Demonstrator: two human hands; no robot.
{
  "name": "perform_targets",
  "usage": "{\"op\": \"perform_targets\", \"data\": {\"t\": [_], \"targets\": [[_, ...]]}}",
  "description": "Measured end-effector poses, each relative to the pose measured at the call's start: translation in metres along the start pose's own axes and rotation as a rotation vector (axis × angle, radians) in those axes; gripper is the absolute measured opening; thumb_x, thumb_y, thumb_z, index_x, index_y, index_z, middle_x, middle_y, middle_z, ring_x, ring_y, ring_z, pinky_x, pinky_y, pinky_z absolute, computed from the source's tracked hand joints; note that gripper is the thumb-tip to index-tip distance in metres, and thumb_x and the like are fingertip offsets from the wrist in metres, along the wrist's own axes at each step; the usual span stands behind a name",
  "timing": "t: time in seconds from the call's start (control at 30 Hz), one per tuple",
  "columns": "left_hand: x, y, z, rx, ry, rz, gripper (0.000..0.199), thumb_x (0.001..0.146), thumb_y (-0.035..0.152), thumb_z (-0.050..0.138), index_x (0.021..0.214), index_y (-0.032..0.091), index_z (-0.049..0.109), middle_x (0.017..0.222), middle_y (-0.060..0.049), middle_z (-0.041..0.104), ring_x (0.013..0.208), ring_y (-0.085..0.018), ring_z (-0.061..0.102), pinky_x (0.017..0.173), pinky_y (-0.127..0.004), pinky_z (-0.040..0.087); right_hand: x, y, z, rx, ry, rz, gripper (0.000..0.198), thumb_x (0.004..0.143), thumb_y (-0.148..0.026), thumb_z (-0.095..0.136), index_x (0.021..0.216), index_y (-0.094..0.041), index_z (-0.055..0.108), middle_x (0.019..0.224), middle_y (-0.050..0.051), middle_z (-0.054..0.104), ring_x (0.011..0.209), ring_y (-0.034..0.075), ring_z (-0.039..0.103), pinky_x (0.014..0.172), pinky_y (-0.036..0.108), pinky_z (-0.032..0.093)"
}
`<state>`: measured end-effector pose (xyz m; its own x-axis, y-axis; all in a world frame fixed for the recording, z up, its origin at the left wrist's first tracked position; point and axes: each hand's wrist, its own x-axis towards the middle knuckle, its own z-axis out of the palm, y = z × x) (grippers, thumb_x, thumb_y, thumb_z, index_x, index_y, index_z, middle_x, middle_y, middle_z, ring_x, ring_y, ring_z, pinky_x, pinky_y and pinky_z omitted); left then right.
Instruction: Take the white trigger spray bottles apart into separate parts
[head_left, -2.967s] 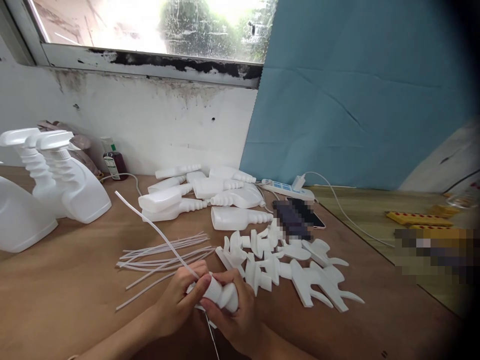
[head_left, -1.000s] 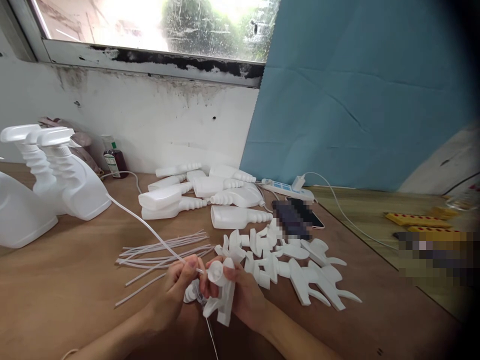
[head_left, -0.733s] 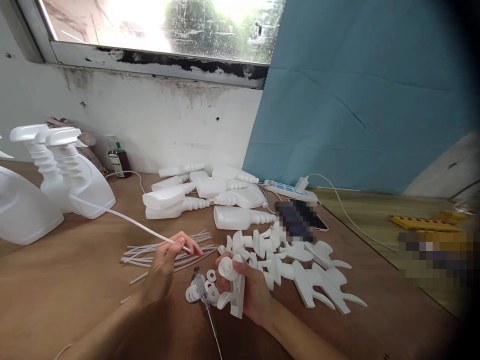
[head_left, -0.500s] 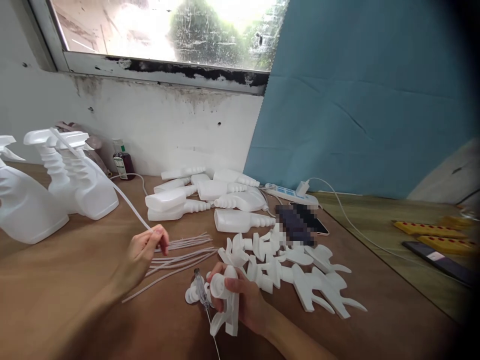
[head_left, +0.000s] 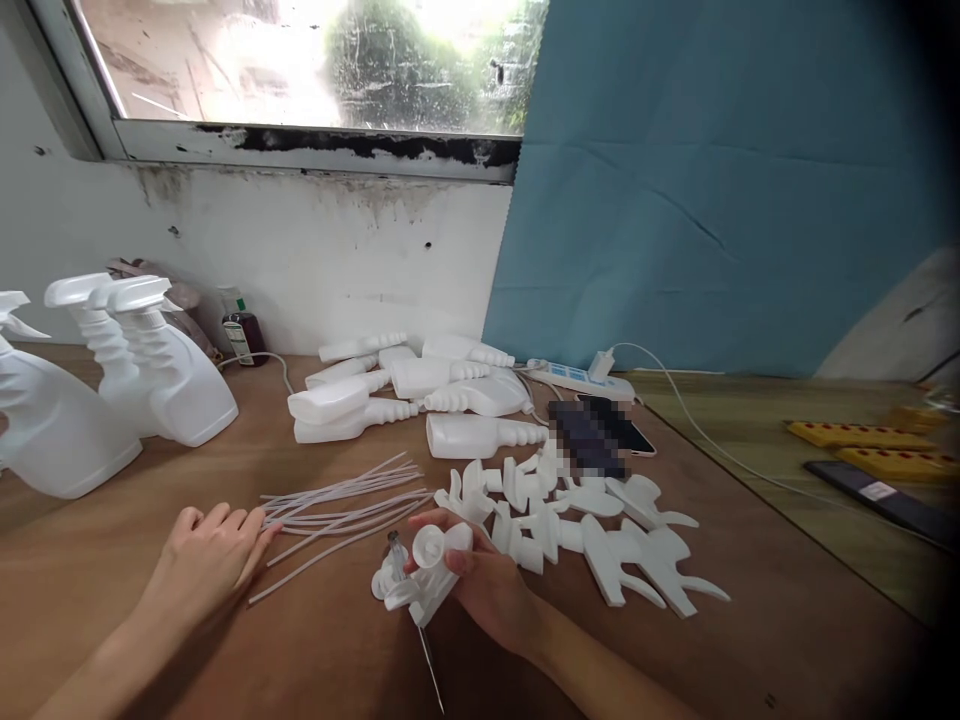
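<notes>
My left hand (head_left: 214, 555) rests on the table at the near ends of several thin white plastic tubes (head_left: 341, 512). Its fingers are bent close together and seem to pinch a tube end, though the fingertips are partly hidden. In my right hand (head_left: 491, 595) is a white spray trigger head (head_left: 430, 547), tilted with its round opening facing up. Just behind it lies a screwdriver-like tool (head_left: 429, 660) with a clear handle and a thin metal shaft. Small white round caps (head_left: 380, 583) sit beside the tool, partly covered by the trigger head.
More trigger heads (head_left: 577, 530) are heaped to the right. White bottles (head_left: 480, 437) lie near the wall, while assembled spray bottles (head_left: 184, 390) stand at left. A dark bottle (head_left: 241, 335), a power strip (head_left: 577, 380), phones (head_left: 589, 437) and yellow strips (head_left: 855, 434) are farther back.
My left hand has come down and left from holding a raised tube; that tube no longer stands up in front of the spray bottles. The right hand has turned the trigger head.
</notes>
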<state>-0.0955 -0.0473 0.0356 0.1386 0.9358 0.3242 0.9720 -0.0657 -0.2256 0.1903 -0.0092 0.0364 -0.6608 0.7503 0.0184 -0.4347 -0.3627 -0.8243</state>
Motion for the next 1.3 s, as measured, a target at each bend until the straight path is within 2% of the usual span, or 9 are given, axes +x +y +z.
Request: {"op": "perform_targets", "data": {"t": [0.17, 0.27, 0.4, 0.57, 0.67, 0.8, 1.0, 1.13, 1.3], "targets": [[0.007, 0.0, -0.018, 0.054, 0.021, -0.024, 0.044, 0.077, 0.056, 0.039, 0.077, 0.017, 0.058, 0.074, -0.013, 0.06, 0.077, -0.03, 0.051, 0.066, -0.039, 0.031, 0.001, -0.001, -0.002, -0.026, -0.018, -0.013, 0.039, 0.062, -0.034, 0.07, 0.096, -0.02, 0.06, 0.08, 0.003, 0.063, 0.079, 0.019, 0.059, 0.069, 0.03, 0.042], [0.01, 0.012, -0.029, -0.273, -0.021, 0.002, 0.045, 0.076, 0.056, 0.043, 0.095, 0.017, 0.057, 0.094, -0.011, 0.061, 0.088, -0.028, 0.052, 0.075, -0.038, 0.035, 0.001, -0.002, -0.003, -0.087, -0.03, -0.044, 0.038, 0.063, -0.035, 0.071, 0.096, -0.02, 0.059, 0.084, 0.004, 0.064, 0.079, 0.017, 0.058, 0.069, 0.028, 0.041], [0.021, 0.044, -0.043, -0.87, -0.258, 0.201, 0.047, 0.078, 0.052, 0.045, 0.115, 0.024, 0.048, 0.107, -0.005, 0.06, 0.096, -0.023, 0.051, 0.082, -0.031, 0.038, 0.001, 0.001, 0.0, -0.201, 0.014, -0.158, 0.036, 0.06, -0.026, 0.075, 0.093, -0.02, 0.06, 0.086, 0.001, 0.062, 0.077, 0.014, 0.055, 0.065, 0.024, 0.041], [0.046, 0.077, -0.051, -1.063, -0.397, 0.302, 0.039, 0.073, 0.046, 0.057, 0.104, 0.023, 0.057, 0.099, -0.003, 0.062, 0.087, -0.02, 0.053, 0.075, -0.028, 0.04, 0.002, 0.005, 0.005, -0.279, 0.18, -0.296, 0.032, 0.063, -0.023, 0.075, 0.09, -0.022, 0.058, 0.086, -0.001, 0.06, 0.08, 0.013, 0.056, 0.069, 0.023, 0.044], [0.058, 0.081, -0.04, -0.997, -0.317, 0.34, 0.02, 0.081, 0.035, 0.049, 0.082, 0.019, 0.061, 0.084, -0.001, 0.063, 0.079, -0.017, 0.053, 0.076, -0.027, 0.037, 0.003, 0.004, 0.001, -0.377, 0.246, -0.32, 0.035, 0.067, -0.024, 0.071, 0.099, -0.022, 0.057, 0.093, 0.001, 0.06, 0.09, 0.015, 0.056, 0.08, 0.027, 0.043], [0.067, 0.074, -0.012, -0.875, -0.148, 0.244, 0.021, 0.084, 0.026, 0.04, 0.077, 0.018, 0.059, 0.086, -0.003, 0.063, 0.079, -0.018, 0.051, 0.077, -0.031, 0.035, 0.002, 0.002, -0.005, -0.597, 0.315, -0.357, 0.05, 0.074, -0.024, 0.062, 0.121, -0.025, 0.043, 0.113, 0.005, 0.053, 0.099, 0.017, 0.052, 0.088, 0.033, 0.04], [0.067, 0.065, 0.009, -0.742, 0.009, 0.25, 0.022, 0.087, 0.026, 0.035, 0.087, 0.017, 0.056, 0.087, -0.004, 0.063, 0.075, -0.017, 0.052, 0.076, -0.033, 0.032, 0.0, 0.011, 0.002, -1.275, 0.315, -0.3, 0.006, 0.075, -0.022, 0.059, 0.08, -0.019, 0.059, 0.075, 0.002, 0.055, 0.069, 0.016, 0.051, 0.065, 0.029, 0.042], [0.063, 0.062, 0.01, -0.7, 0.105, 0.297, 0.029, 0.091, 0.032, 0.03, 0.093, 0.019, 0.056, 0.083, -0.002, 0.064, 0.071, -0.016, 0.053, 0.072, -0.033, 0.029, -0.001, 0.02, 0.006, -1.571, 0.291, -0.289, 0.02, 0.064, -0.029, 0.071, 0.075, -0.019, 0.057, 0.077, 0.002, 0.058, 0.078, 0.021, 0.051, 0.068, 0.033, 0.04], [0.06, 0.06, 0.011, -0.673, 0.196, 0.281, 0.034, 0.091, 0.037, 0.028, 0.092, 0.017, 0.056, 0.079, -0.002, 0.065, 0.068, -0.016, 0.053, 0.072, -0.034, 0.027, -0.001, 0.021, 0.005, -1.64, 0.283, -0.21, 0.022, 0.062, -0.029, 0.073, 0.069, -0.019, 0.055, 0.075, 0.001, 0.058, 0.077, 0.021, 0.051, 0.065, 0.032, 0.04]]}}
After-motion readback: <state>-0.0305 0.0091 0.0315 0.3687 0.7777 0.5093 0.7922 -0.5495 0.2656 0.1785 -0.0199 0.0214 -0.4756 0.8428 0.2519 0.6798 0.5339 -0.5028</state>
